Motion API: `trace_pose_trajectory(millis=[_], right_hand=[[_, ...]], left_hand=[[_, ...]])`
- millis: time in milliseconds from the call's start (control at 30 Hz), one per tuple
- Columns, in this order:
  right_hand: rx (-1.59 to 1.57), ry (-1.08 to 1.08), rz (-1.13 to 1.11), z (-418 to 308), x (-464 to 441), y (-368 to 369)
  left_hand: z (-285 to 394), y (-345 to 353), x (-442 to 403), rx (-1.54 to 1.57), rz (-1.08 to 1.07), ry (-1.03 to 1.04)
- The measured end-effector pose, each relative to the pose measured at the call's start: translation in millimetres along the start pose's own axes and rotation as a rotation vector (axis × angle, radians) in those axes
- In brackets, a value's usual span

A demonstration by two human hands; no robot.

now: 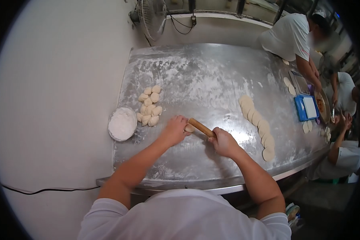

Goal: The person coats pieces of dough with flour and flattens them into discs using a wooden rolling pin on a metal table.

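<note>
My right hand (224, 143) is closed around one end of a wooden rolling pin (202, 128). The pin's other end lies over a small piece of dough (190, 128) on the metal table. My left hand (176, 130) holds that dough's left edge with its fingers. Several dough lumps (149, 110) sit in a cluster beyond my left hand. To the right, flat round wrappers (263, 127) overlap in a long curved row.
A bowl of flour (122, 124) stands at the left edge of the floured metal table (212, 172). A fan (152, 18) is at the back. Co-workers stand at the right, near a blue scale (301, 108) and a large bowl of filling (325, 106).
</note>
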State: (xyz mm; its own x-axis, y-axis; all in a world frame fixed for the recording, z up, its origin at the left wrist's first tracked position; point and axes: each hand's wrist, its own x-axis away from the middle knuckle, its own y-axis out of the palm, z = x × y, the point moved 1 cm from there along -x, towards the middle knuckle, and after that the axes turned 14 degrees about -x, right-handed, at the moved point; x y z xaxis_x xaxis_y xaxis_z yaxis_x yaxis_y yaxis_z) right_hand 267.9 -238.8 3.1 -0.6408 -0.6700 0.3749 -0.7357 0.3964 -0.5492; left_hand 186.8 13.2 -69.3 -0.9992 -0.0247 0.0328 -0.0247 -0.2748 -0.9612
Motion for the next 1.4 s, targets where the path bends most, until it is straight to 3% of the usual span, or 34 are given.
trace_pose_trajectory(millis=[167, 367, 467, 567, 767, 967, 1167, 1267, 1400], right_hand=[[0.097, 0.018, 0.03, 18.0, -3.5, 23.8], [0.18, 0.045, 0.037, 7.6, 0.9, 25.3], [0.198, 0.025, 0.028, 12.5, -0.3, 20.7], [0.189, -0.005, 0.05, 5.3, 1.2, 19.2], [0.155, -0.127, 0.045, -26.0, 11.3, 27.9], [0.301, -0.186, -0.037, -27.5, 0.6, 60.7], [0.342, -0.13, -0.023, -17.5, 1.2, 57.7], [0.332, -0.146, -0.013, -21.1, 4.6, 57.2], [0.334, -0.239, -0.077, -43.7, 12.6, 70.8]], left_hand=[[-1.8, 4.9, 16.1, 0.017, 0.078, -0.022], [-42.3, -16.1, 48.3, 0.015, -0.104, -0.082], [-36.8, -36.5, 71.3, -0.082, 0.05, -0.175], [-32.1, -45.7, 79.6, -0.125, -0.158, -0.283], [-36.8, -36.0, 82.4, 0.179, -0.242, -0.062], [-64.3, -25.0, 84.4, 0.088, -0.325, -0.114], [-70.0, -42.8, 87.8, -0.095, -0.493, -0.33], [-78.4, -28.8, 93.4, 0.006, -0.223, -0.142], [-67.7, -26.6, 92.1, 0.057, -0.178, -0.099]])
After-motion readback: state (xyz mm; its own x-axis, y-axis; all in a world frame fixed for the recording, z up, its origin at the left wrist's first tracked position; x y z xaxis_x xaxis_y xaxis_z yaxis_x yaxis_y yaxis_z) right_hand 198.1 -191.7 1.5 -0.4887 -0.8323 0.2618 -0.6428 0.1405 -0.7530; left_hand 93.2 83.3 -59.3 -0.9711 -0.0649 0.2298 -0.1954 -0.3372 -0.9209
